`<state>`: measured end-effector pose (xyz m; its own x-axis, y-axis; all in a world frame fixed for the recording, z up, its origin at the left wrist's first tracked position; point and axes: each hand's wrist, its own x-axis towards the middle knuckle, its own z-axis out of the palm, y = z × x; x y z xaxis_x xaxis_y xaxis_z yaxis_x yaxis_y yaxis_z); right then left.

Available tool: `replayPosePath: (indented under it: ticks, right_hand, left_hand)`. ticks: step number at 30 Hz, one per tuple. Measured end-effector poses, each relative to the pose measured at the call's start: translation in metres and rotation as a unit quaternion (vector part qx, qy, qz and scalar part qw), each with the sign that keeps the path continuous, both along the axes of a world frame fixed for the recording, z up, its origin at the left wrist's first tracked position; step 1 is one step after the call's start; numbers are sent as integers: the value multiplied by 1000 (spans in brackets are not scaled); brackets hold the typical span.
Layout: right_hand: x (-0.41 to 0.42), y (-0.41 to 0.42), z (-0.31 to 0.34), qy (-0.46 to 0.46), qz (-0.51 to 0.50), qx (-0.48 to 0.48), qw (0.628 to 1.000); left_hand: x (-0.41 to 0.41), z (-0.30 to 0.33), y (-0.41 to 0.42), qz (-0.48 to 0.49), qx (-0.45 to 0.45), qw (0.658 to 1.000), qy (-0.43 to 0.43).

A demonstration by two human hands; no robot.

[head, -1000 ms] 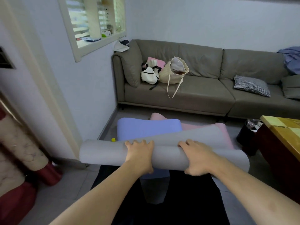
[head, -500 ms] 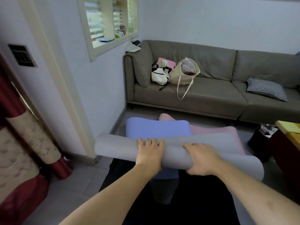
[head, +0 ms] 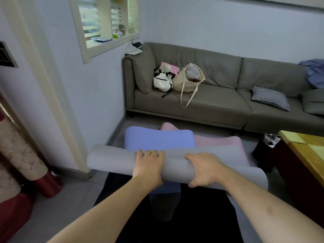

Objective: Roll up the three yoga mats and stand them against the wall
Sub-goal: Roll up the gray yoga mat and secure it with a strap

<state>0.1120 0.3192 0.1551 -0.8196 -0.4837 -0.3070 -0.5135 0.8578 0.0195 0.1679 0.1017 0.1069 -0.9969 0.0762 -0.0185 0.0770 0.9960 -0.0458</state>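
A grey yoga mat (head: 112,161) is partly rolled into a thick tube lying crosswise in front of me, its unrolled part running off to the right. My left hand (head: 149,168) lies over the top of the roll with the fingers curled over its far side. My right hand (head: 204,170) grips the roll from the right, thumb underneath. Behind the roll a blue mat (head: 157,140) lies flat on the floor, and a pink mat (head: 219,142) shows beside and partly under it.
A grey sofa (head: 219,106) with bags and a checked cushion (head: 270,98) runs along the far wall. A white wall (head: 91,106) with a window stands on the left. A dark bin (head: 264,151) and a wooden table (head: 306,151) are at the right. Red-and-beige curtains (head: 21,155) hang at far left.
The camera view has swung left and back to the right. Both hands have stayed on the grey roll, and my right hand has wrapped further round it.
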Motion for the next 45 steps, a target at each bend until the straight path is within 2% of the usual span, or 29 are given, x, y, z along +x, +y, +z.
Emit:
replayPosePath:
  ticks: [10, 16, 23, 29, 32, 34, 36, 38, 41, 45]
  right_hand:
    - [1, 3, 12, -63, -7, -33, 997]
    - [-1, 7, 18, -152, -64, -79, 983]
    - [-6, 8, 30, -254, -95, -86, 959]
    - [-8, 9, 28, -270, -93, -75, 955]
    - [1, 11, 27, -213, -81, -73, 971]
    - [17, 12, 23, -97, -34, -49, 993]
    - [37, 9, 9, 21, 18, -11, 1000]
    - [51, 5, -11, 79, 31, 18, 996]
    - [45, 7, -26, 116, 18, -2, 993]
    - [28, 6, -15, 67, 11, -36, 997]
  left_hand:
    - [13, 3, 0, -19, -16, 999, 22]
    - [18, 7, 4, -32, -39, 998, 23]
    - [24, 13, 10, -29, -52, 998, 2]
    - [26, 21, 12, -36, -44, 998, -25]
    - [16, 34, 7, -52, -25, 997, -57]
    - [7, 42, 2, -54, 5, 995, -79]
    - [-3, 46, -3, -57, 28, 993, -100]
    - [-8, 44, -3, -64, 28, 990, -119]
    - [-2, 30, 2, -65, 2, 995, -73]
    - [12, 1, 4, -59, -30, 997, 36]
